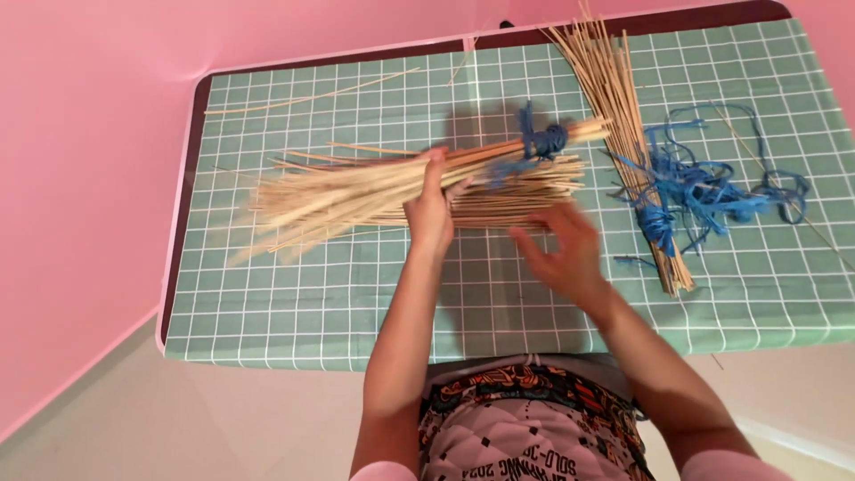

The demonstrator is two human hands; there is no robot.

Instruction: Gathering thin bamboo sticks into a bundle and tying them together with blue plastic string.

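**Stick bundle held over the gridded table**

Pink walls close in on a table (267,330) covered with a green cloth ruled in white squares; that is all the head view offers of the room.

Head view: the left hand (430,209) is closed around a bundle of thin pale sticks (356,191), fingers wrapped over the top near the middle of the table. The bundle lies roughly from 9 o'clock to 3 o'clock, its loose ends fanning out and blurring toward 9, its other end cinched by a blue cord binding (543,141) toward 1 o'clock. The right hand (561,249) hovers just right of the left, fingers loosely spread and holding nothing — it is blurred, so its exact pose is hard to read.

The sticks look light, dry and stiff, each likely to snap if bent, and smooth enough to slide out of the pack; a grip near the binding looks surest — the fanned end will splay.

At 2 o'clock lies a second sheaf of sticks (623,116), with a tangle of blue cord (712,191) across it. A few stray sticks (303,96) lie at 11 o'clock.
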